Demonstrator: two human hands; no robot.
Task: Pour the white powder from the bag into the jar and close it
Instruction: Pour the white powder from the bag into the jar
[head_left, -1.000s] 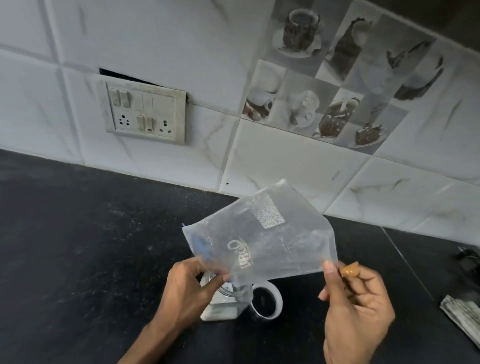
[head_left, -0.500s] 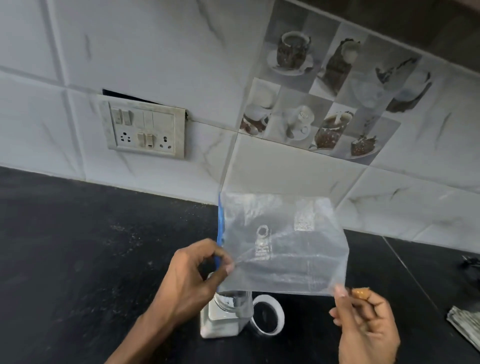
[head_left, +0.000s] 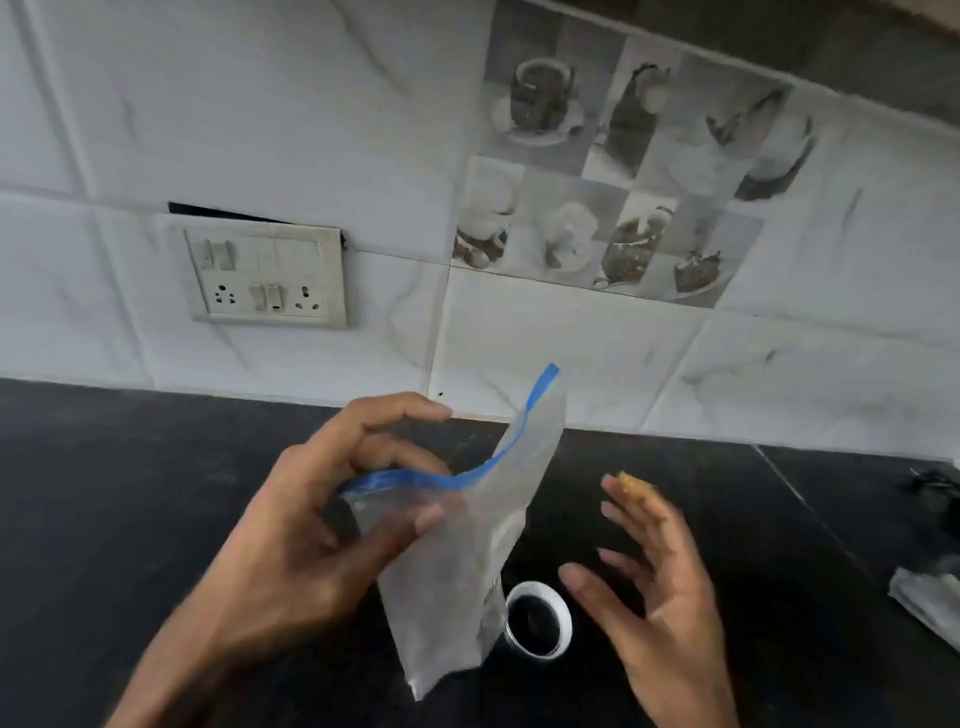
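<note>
My left hand (head_left: 317, 525) pinches a clear plastic zip bag (head_left: 457, 582) near its blue seal strip; the bag hangs upright with the seal on top and looks empty. My right hand (head_left: 660, 587) is off the bag, fingers spread, to its right. One fingertip of that hand carries a small orange-brown patch. A white lid ring (head_left: 540, 621) with a dark inside lies on the black counter between the bag and my right hand. The jar is hidden behind the bag and my left hand.
The black stone counter (head_left: 130, 493) runs to a white tiled wall with a switch and socket plate (head_left: 265, 278). A folded grey cloth or packet (head_left: 930, 603) lies at the right edge, with a dark object (head_left: 935, 491) behind it.
My right hand let go of the bag's lower corner and opened. My left hand turned the bag so its blue seal is on top and brought it down in front of the jar.
</note>
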